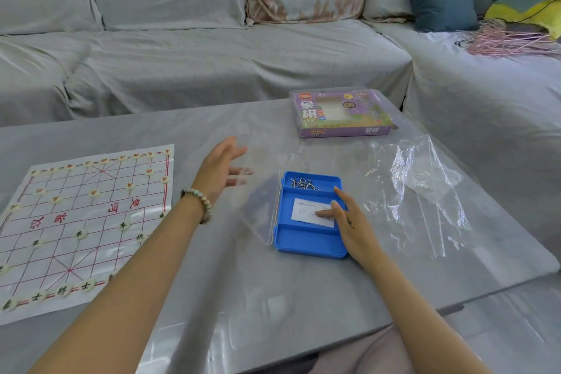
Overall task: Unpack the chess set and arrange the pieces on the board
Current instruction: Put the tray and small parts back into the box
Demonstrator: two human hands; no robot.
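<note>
**Open hands at a blue case, xiangqi board alongside**

The right hand is pressing straight fingers onto a white paper slip inside a blue plastic case. The left hand is hovering, fingers spread and loose, gripping nothing, beside the case's clear lid. Left of it, the xiangqi board sheet is lying flat, carrying round pieces. Beyond the fingertips, the purple chess box is sitting.

One wide-angle camera, worn on the person's head, looks forward and down across the counter toward a sofa at 12 o'clock. It sits close. The left hand and right hand reach in from 6 o'clock. The board lies at 9 o'clock, the blue tray near centre and the purple box at 1 o'clock.
</note>
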